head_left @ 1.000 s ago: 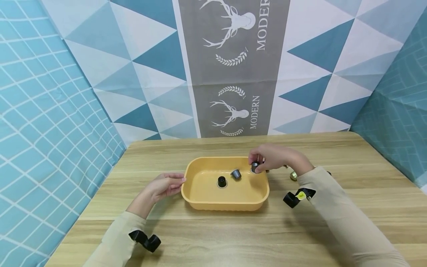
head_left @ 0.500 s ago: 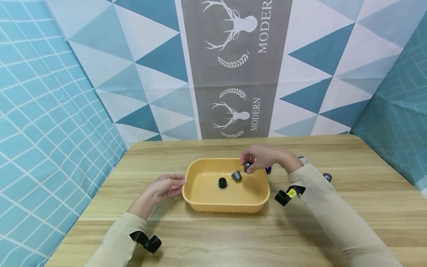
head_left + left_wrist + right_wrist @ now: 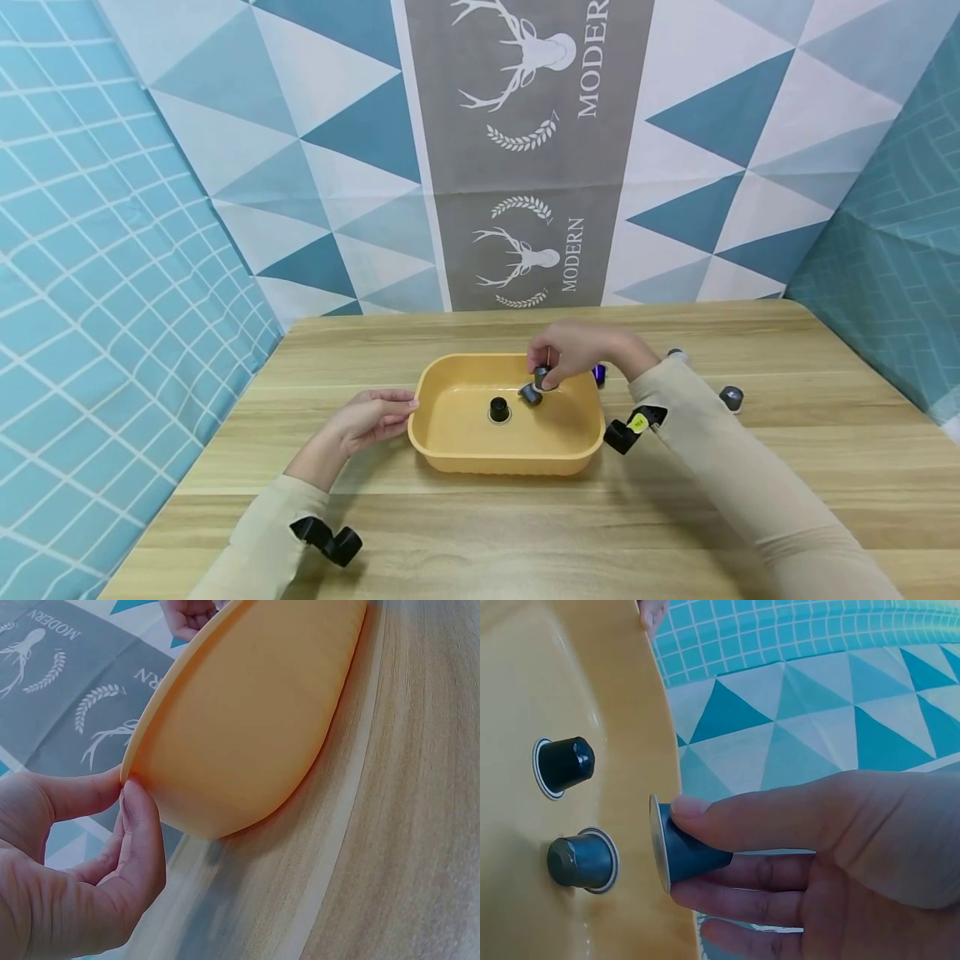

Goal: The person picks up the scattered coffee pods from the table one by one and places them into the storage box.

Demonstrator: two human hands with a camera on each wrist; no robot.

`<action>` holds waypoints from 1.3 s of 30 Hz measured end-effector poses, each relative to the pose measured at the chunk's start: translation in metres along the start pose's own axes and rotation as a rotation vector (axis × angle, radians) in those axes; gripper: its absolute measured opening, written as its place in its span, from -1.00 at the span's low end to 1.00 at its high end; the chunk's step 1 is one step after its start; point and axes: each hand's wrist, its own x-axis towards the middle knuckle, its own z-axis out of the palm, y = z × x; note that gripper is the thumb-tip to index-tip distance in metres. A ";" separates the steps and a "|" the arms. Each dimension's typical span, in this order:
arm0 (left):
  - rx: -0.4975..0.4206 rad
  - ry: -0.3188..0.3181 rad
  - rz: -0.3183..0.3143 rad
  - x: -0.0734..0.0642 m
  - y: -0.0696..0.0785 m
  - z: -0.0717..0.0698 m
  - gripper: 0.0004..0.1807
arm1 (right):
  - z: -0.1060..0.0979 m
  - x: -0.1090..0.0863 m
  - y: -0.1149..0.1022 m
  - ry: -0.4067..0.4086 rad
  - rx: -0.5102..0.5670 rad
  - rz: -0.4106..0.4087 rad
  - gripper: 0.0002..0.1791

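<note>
A yellow rectangular tray [image 3: 506,465] stands on the wooden table. My left hand [image 3: 372,417] pinches the tray's left rim between thumb and fingers. Over the tray's far right part, my right hand [image 3: 577,346] holds a dark grey coffee capsule [image 3: 694,847] between thumb and fingers, its flat foil lid facing the tray in the right wrist view. Inside the tray, a black capsule [image 3: 498,408] stands on its lid near the middle. A grey capsule [image 3: 529,395] lies on its side to the right of it, partly overlapped by the held one in the head view.
Right of the tray, a purple-blue capsule [image 3: 599,374] sits close to its rim, partly behind my right hand. A pale capsule [image 3: 677,355] and a dark grey capsule [image 3: 731,397] lie farther right, beside my sleeve. Patterned cloth walls bound the table [image 3: 480,533] behind and at both sides.
My right hand has carried the held capsule leftward over the tray, close to the lying grey one. Capsules behind my right arm have come into view. My left hand stays at the rim.
</note>
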 end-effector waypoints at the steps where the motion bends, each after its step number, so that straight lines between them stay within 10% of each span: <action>1: 0.002 0.000 0.001 0.000 0.000 0.000 -0.78 | 0.000 0.001 0.000 -0.008 0.010 0.003 -0.79; 39: 0.010 0.012 0.002 -0.001 0.000 0.002 -0.64 | 0.025 0.043 -0.015 -0.212 -0.056 -0.042 -0.82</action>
